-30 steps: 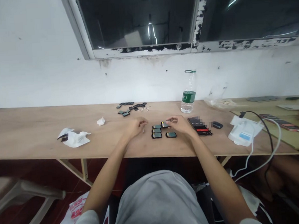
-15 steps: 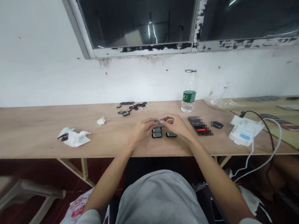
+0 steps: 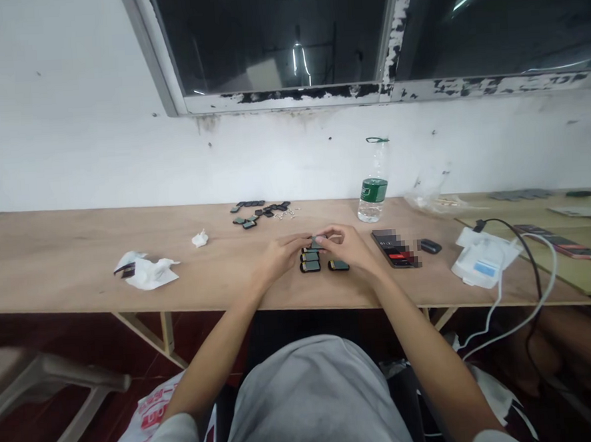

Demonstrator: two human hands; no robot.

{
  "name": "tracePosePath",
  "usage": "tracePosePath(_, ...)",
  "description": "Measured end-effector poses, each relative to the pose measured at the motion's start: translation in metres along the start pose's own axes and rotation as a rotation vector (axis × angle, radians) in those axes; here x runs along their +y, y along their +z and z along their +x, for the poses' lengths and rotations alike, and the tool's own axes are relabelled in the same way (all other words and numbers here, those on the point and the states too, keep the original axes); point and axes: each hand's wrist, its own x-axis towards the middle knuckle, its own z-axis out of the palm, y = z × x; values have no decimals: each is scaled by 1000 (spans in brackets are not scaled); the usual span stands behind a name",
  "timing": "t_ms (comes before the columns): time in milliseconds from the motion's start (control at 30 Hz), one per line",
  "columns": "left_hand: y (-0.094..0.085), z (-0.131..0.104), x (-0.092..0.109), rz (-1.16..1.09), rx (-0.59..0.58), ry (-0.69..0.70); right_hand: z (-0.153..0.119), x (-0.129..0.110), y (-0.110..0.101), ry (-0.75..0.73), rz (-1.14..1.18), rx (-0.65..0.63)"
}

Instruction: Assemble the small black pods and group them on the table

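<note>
Both hands meet over the wooden table point(image 3: 219, 279), around a small dark rectangular piece point(image 3: 317, 242) with a grey-green face. My left hand point(image 3: 282, 255) has its fingers together at the piece's left side. My right hand point(image 3: 344, 245) pinches it from the right with thumb and index finger. Just below my fingers lie similar pieces, one point(image 3: 310, 256) above another point(image 3: 310, 267), and one more point(image 3: 338, 265) sits to their right. Farther back, several such pieces point(image 3: 249, 222) lie in a loose group beside small pale bits point(image 3: 286, 214).
A water bottle point(image 3: 372, 193) stands near the wall. To the right are a phone point(image 3: 395, 249), a black oval object point(image 3: 430, 246) and a white device point(image 3: 481, 263) with cables. Crumpled tissues point(image 3: 153, 272) lie left. Another person's limb point(image 3: 578, 344) shows below the table at right.
The held piece sits slightly lower between my fingers, close to the pieces below it. Both hands have otherwise hardly moved.
</note>
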Motion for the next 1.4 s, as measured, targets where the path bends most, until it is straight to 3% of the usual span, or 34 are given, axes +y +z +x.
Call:
tracePosePath(333,-2,5,5,-27,29,-8,1,0,0,38,73,-1)
tracePosePath(500,-10,6,1,-50,13,-237,1,2,-4,62,-27,44)
tracePosePath(633,-23,4,-11,-43,-141,-479,4,11,-16,88,-255,102)
tracePosePath(800,-26,-13,-40,74,-419,-591,10,31,-39,121,-340,70)
tracePosePath(933,-20,-25,-57,61,-550,-696,13,46,-52,200,-385,-17)
tracePosePath(1067,-19,-28,-62,-7,-544,-718,13,57,-55,273,-424,-47)
tracePosePath(1267,-14,-31,-65,-199,-490,-720,11,61,-51,265,-554,-2)
tracePosePath(1400,-17,-28,-62,-138,-489,-720,11,58,-49,260,-628,19)
